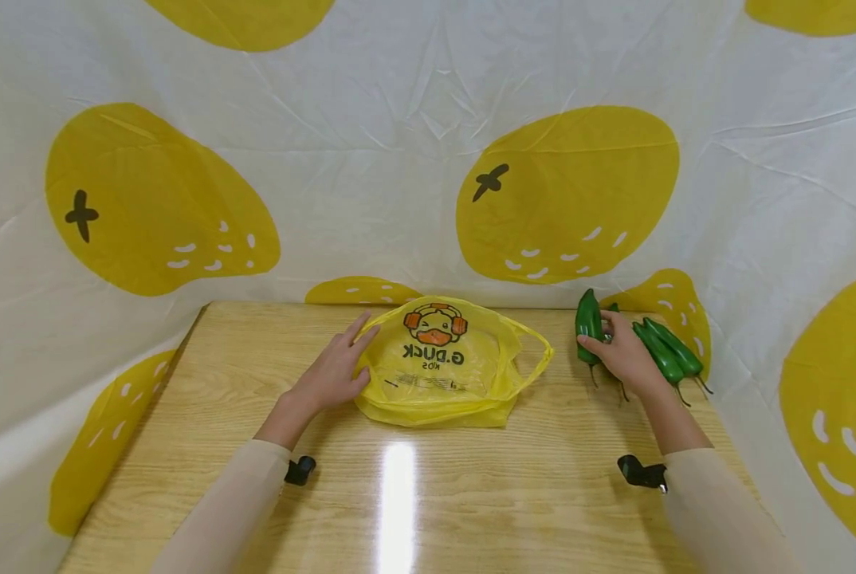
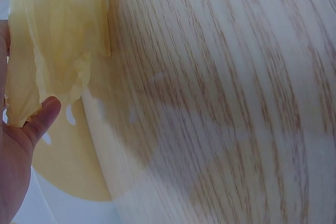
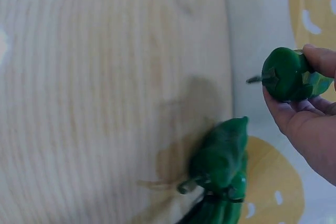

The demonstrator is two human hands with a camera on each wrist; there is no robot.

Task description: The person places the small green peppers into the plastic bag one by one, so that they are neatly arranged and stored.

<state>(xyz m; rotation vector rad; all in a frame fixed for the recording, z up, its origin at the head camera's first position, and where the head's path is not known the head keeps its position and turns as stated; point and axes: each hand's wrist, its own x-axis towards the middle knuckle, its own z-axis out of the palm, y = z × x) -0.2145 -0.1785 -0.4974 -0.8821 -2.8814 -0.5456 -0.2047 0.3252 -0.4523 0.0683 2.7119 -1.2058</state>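
Observation:
A yellow plastic bag (image 1: 438, 412) with a printed duck lies on the table, its mouth and one handle loop facing up. My left hand (image 1: 333, 371) is at the bag's left edge, fingers extended and thumb apart. In the left wrist view, the thumb (image 2: 48, 113) touches the bag film (image 2: 58, 35); most fingers are out of frame. At the right, my right hand (image 1: 625, 351) grips a long green pepper (image 1: 589, 323) between thumb and fingers, its stem pointing down. The right wrist view shows this pepper (image 3: 283, 74) held apart from other green peppers (image 3: 219, 156).
Several green peppers (image 1: 668, 351) lie by the table's back right corner, partly behind the right hand. A white cloth (image 1: 385, 191) printed with yellow fruit shapes hangs behind and beside the wooden table (image 1: 514, 494).

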